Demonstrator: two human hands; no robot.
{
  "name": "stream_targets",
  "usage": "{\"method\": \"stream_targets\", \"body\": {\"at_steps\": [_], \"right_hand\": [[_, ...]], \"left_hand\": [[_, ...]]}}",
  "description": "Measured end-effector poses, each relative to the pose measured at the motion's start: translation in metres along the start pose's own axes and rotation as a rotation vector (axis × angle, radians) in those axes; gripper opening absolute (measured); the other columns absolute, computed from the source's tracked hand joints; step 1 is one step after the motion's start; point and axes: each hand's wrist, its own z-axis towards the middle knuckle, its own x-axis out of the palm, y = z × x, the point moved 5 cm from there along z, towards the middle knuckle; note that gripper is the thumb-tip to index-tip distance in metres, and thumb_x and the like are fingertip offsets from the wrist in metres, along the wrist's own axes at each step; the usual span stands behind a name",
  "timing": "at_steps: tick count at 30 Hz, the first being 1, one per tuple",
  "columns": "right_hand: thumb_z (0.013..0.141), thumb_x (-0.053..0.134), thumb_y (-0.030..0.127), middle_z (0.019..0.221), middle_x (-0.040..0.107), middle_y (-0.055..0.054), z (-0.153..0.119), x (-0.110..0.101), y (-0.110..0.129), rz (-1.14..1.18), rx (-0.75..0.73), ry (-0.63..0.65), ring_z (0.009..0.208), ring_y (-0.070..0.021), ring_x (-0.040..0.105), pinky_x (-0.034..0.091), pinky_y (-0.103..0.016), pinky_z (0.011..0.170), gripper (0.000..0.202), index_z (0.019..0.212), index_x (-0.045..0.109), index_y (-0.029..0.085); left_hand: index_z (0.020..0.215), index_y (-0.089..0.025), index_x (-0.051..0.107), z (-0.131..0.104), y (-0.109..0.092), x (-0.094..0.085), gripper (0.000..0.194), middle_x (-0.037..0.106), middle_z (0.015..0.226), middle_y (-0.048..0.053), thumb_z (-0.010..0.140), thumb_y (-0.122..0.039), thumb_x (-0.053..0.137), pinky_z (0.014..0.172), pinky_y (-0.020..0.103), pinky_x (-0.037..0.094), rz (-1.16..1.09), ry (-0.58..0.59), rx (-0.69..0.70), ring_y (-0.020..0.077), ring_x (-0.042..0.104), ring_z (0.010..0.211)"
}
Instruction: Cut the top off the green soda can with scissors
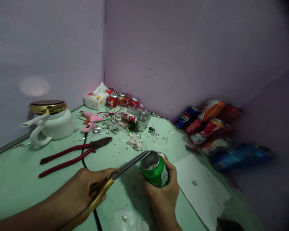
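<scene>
My left hand grips a pair of scissors by its gold handles, blades pointing up and to the right. The blade tips reach the cut-open rim of a green can. Whether they touch the rim I cannot tell. Wrapped round the can from the right, my right hand holds it tilted, and its bare metal inside shows. Red-handled pliers lie on the table left of the scissors, with a black cord running under them.
A pink glue gun, metal scraps and a white teapot stand or lie at the back left. Beyond are a tissue box and small red cans. Drink cans pile at right, near white paper.
</scene>
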Motion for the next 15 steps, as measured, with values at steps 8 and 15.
{"method": "stream_targets", "body": {"at_steps": [8, 15], "right_hand": [[0.055, 0.082, 0.046, 0.107, 0.074, -0.01, -0.014, -0.001, 0.005, 0.02, 0.113, -0.091, 0.095, -0.0309, 0.069, 0.055, -0.04, 0.084, 0.067, 0.113, 0.063, 0.018], [0.048, 0.086, 0.051, 0.112, 0.072, -0.01, -0.003, 0.0, -0.01, 0.021, 0.084, 0.019, 0.104, -0.0353, 0.066, 0.052, -0.044, 0.091, 0.078, 0.115, 0.062, 0.02]], "left_hand": [[0.093, -0.021, 0.068, 0.001, 0.008, -0.001, 0.028, 0.046, 0.056, -0.008, 0.068, -0.032, 0.063, 0.046, 0.02, 0.032, -0.311, 0.007, -0.178, 0.008, 0.035, 0.046], [0.076, -0.02, 0.062, 0.005, 0.009, -0.052, 0.018, 0.049, 0.052, -0.007, 0.072, -0.037, 0.065, 0.04, 0.018, 0.032, -0.057, -0.316, -0.155, 0.0085, 0.04, 0.042]]}}
